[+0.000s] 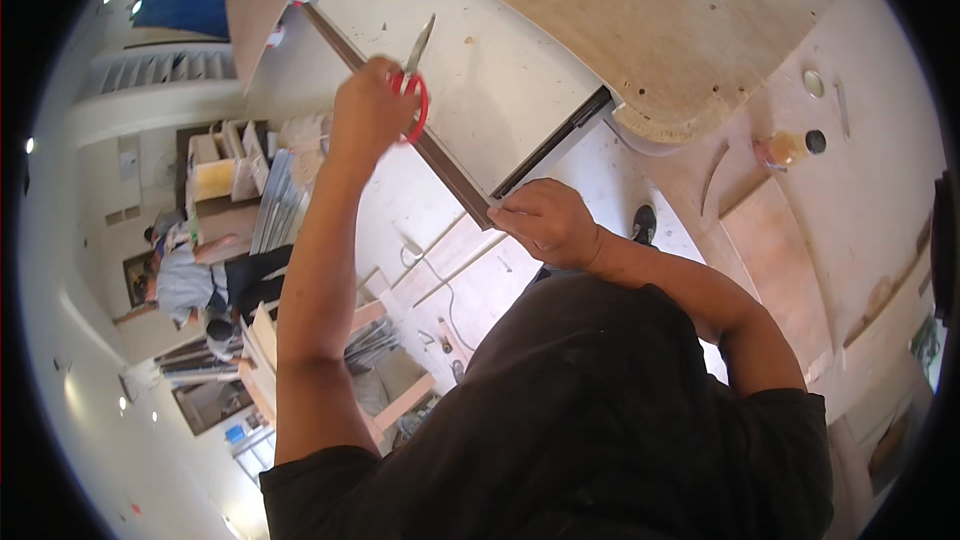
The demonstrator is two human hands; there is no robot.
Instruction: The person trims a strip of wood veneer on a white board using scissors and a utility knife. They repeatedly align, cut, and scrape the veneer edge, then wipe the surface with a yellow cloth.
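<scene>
My left hand (pixel 374 112) is closed around a pair of scissors (pixel 417 52) with red handles, the blades pointing up and away from me. It is over the brown edge strip (pixel 445 168) that runs along the left side of a white panel (pixel 480 70). My right hand (pixel 548 222) pinches the near end of that strip at the panel's corner, thumb and fingers together. Along the panel's short near-right side runs a black edge (pixel 555 143). Small dark specks lie on the white surface.
A large curved wooden sheet (pixel 660 15) lies beyond the panel. To the right are a bottle (pixel 783 149) with a dark cap and a round lid (pixel 813 83). A cable (pixel 452 300) trails across the floor. At left, people (pixel 190 280) stand near stacked boards (pixel 280 200).
</scene>
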